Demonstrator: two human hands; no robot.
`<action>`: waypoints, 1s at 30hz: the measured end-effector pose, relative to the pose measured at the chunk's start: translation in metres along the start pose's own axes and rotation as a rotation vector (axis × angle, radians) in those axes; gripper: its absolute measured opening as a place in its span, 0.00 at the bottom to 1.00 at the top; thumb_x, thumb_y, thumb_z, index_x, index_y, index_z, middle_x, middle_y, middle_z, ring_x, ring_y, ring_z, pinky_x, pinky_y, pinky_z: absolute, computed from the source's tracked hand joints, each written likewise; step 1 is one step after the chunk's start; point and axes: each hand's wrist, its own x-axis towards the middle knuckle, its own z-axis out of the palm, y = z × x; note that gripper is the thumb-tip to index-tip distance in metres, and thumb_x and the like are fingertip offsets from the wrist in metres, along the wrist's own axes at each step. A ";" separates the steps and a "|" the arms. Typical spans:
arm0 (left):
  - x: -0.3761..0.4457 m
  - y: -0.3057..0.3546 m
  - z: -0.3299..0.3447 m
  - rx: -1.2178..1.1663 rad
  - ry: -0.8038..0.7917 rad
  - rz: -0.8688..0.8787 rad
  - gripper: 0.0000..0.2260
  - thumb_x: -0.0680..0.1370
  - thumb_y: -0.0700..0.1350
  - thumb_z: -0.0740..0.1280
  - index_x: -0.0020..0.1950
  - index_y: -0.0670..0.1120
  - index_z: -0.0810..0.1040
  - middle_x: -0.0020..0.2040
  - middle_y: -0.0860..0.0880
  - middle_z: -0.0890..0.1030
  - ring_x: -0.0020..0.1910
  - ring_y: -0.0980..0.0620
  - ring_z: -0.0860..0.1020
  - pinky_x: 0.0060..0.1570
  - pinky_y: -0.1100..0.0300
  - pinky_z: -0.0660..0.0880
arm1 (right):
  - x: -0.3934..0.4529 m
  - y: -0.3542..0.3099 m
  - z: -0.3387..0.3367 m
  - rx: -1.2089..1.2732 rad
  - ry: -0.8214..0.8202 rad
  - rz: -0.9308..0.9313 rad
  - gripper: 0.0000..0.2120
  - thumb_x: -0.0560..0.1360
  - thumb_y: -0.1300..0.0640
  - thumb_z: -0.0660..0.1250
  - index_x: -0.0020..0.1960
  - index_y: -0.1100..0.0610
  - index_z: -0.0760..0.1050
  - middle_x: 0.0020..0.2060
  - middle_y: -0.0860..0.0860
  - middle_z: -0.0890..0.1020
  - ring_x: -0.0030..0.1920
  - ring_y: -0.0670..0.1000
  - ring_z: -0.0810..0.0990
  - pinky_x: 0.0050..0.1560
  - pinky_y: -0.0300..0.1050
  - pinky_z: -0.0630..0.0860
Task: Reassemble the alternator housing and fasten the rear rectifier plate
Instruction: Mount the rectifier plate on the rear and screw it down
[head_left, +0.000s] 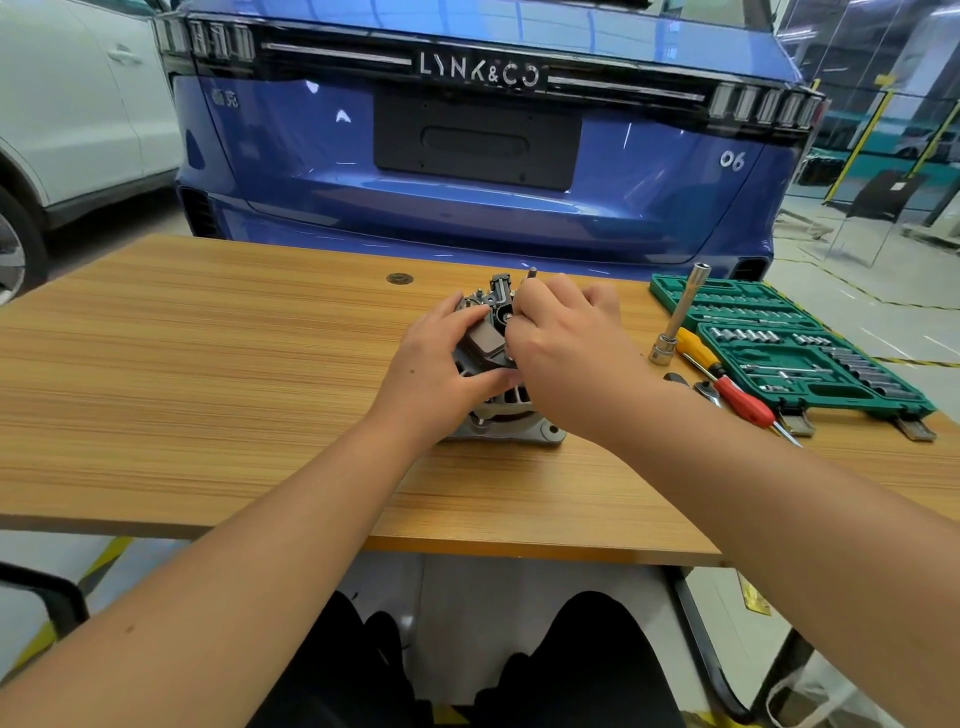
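Left hand (439, 358) grips the alternator (501, 395) from its left side, fingers curled round the housing. Right hand (563, 338) curled over its top; what it pinches, cannot tell. Alternator stands mid-table (208, 374). Socket set (795, 345) lies far right.

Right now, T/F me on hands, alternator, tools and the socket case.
1. Both hands are on the alternator. True: the left hand grips its side, and the right hand works at its top.
2. The alternator rests on the floor. False: it rests on the wooden table.
3. The green socket case lies open. True.
4. The right hand holds the red and yellow screwdriver. False: it lies on the table beside the case.
5. A socket extension leans against the case. True.
6. A red car is parked behind the table. False: the car is blue.
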 end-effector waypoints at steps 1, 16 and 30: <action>0.000 0.000 0.001 0.004 0.011 0.003 0.36 0.71 0.57 0.76 0.77 0.53 0.69 0.80 0.52 0.62 0.78 0.51 0.59 0.75 0.49 0.60 | 0.001 0.000 0.002 0.028 -0.008 0.022 0.13 0.77 0.54 0.71 0.59 0.57 0.77 0.59 0.55 0.71 0.62 0.58 0.67 0.58 0.57 0.64; -0.001 -0.001 0.006 -0.025 0.070 -0.007 0.33 0.70 0.56 0.78 0.73 0.53 0.73 0.78 0.52 0.66 0.77 0.51 0.62 0.74 0.50 0.62 | -0.003 0.002 0.002 0.013 0.040 -0.051 0.09 0.74 0.61 0.71 0.54 0.61 0.79 0.54 0.58 0.75 0.56 0.61 0.72 0.56 0.60 0.67; 0.001 -0.004 0.004 -0.002 0.033 -0.001 0.31 0.68 0.60 0.76 0.70 0.57 0.75 0.79 0.52 0.65 0.76 0.52 0.59 0.68 0.55 0.57 | 0.021 0.005 0.002 0.279 -0.182 0.196 0.09 0.80 0.49 0.66 0.58 0.50 0.78 0.52 0.48 0.67 0.54 0.51 0.63 0.54 0.52 0.62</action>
